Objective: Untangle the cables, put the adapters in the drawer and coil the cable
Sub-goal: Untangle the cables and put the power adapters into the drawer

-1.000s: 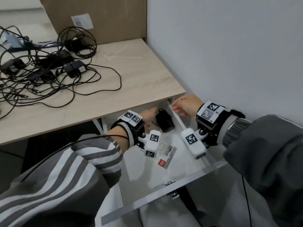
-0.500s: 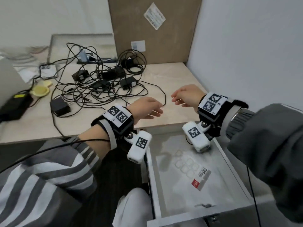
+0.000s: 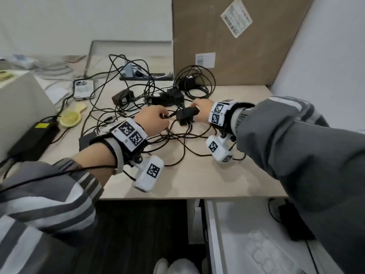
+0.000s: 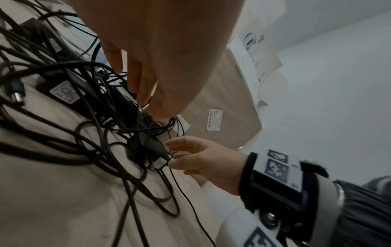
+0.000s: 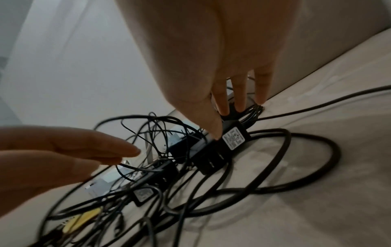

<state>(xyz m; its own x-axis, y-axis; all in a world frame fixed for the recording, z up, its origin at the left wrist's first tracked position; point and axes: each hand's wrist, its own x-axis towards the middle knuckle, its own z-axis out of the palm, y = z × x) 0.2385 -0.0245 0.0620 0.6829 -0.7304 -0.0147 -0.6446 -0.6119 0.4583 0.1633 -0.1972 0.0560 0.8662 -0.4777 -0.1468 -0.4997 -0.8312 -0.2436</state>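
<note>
A tangle of black cables (image 3: 138,99) with several black adapters lies on the wooden desk (image 3: 207,175). My right hand (image 3: 194,110) grips one black adapter (image 3: 184,116) at the tangle's right side; in the right wrist view its thumb (image 5: 213,132) and fingers clamp this labelled adapter (image 5: 232,138). Just to its left, my left hand (image 3: 165,117) pinches a thin cable (image 3: 171,114) that runs to the adapter. In the left wrist view the left fingertips (image 4: 143,97) close on thin cables. The white drawer (image 3: 210,234) stands open at lower right with a black adapter (image 3: 296,224) inside.
A cardboard box (image 3: 227,40) stands against the wall behind the tangle. A phone (image 3: 83,89), a yellow object (image 3: 70,118) and a black power brick (image 3: 33,139) lie at the left, beside a grey box (image 3: 17,107). A white wall bounds the right.
Both hands rose out of the open drawer, crossed the desk edge and reached into the tangle. The right hand took hold of an adapter and the left a cable.
</note>
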